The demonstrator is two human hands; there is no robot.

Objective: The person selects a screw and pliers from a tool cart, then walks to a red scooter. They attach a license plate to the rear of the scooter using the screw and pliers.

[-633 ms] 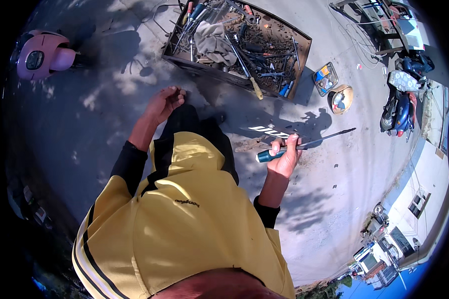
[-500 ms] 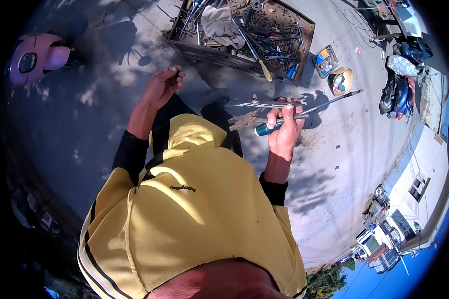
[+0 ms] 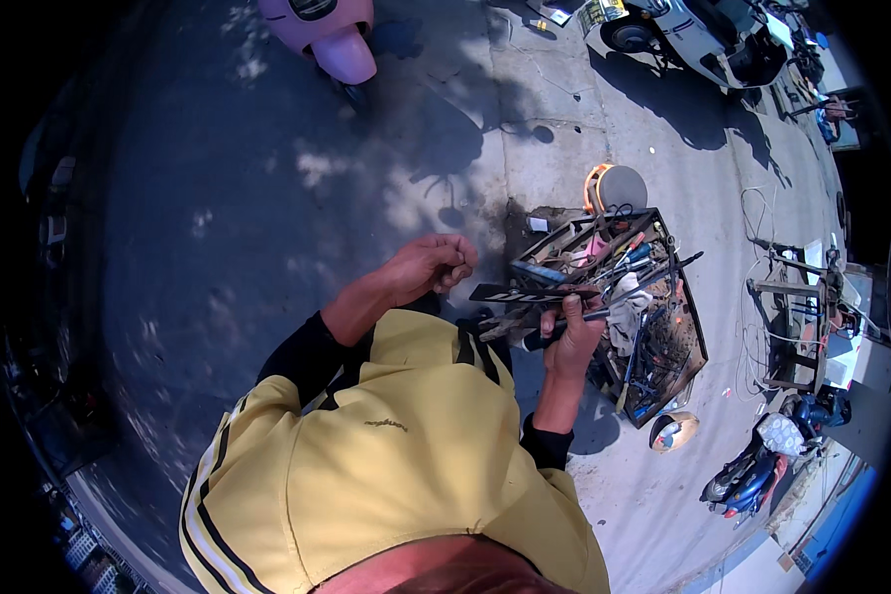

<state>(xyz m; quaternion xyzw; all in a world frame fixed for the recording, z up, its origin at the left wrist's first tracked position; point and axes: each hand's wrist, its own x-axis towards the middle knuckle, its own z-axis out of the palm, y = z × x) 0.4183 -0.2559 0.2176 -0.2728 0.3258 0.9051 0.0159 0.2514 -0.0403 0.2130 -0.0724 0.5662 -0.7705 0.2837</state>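
My right hand (image 3: 571,335) grips a blue-handled screwdriver (image 3: 604,313) together with a long flat black strip with pale markings (image 3: 525,294), held level in front of my chest. My left hand (image 3: 431,264) is curled shut a little to the left of the strip's end; something small may be pinched in its fingers, but it is too small to tell. Just beyond my right hand lies an open metal tool tray (image 3: 701,346) crammed with screwdrivers, wrenches, rags and wire. My yellow jacket with black sleeves fills the lower part of the view.
A pink scooter (image 3: 325,35) stands at the top. A round orange-rimmed object (image 3: 614,188) sits behind the tray. A vehicle (image 3: 693,35) is parked top right, a blue motorbike (image 3: 757,465) and a small bowl-like thing (image 3: 675,431) lower right, a metal rack (image 3: 807,317) at right.
The view has swung, so the tool tray now sits right of my hands instead of above them. My right hand still holds the screwdriver and strip; my left hand has closed in toward the strip.
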